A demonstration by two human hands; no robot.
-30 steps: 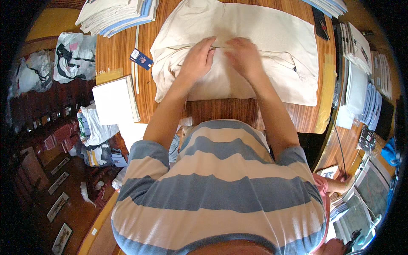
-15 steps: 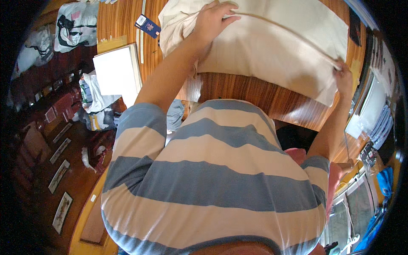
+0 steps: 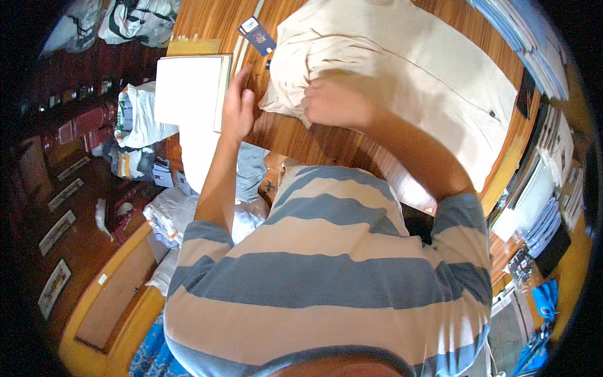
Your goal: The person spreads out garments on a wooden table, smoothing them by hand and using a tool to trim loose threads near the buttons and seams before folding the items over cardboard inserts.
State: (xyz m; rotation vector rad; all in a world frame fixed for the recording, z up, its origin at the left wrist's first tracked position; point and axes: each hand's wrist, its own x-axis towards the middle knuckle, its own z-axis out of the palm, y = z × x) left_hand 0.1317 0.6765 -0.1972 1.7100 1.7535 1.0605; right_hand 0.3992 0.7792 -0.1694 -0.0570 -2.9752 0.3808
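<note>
head view looks down over a striped blue and cream shirt onto a wooden bench. one cream garment lies flat on the bench; its long axis runs from the upper left toward the lower right of the picture, and a thin dark line with a small dark fastener runs along it near the right end. its left end is bunched into thick folds that point toward the person's left.

both hands are in view, two in all. right hand rests on the bunched left end of the garment, fingers curled down into the folds, pressing or gripping the cloth; the blur hides whether it pinches a fold. left hand lies just beside the garment, apart from it, fingers together and stretched flat, touching the right edge of a white board that lies on the left part of the bench.

one dark blue tag lies on the bench just above the left hand, near the upper left corner of the garment. a stack of folded blue and white cloth sits at the upper right edge of the bench. white bundles of packed clothing lie on the floor to the left, below the bench.
</note>
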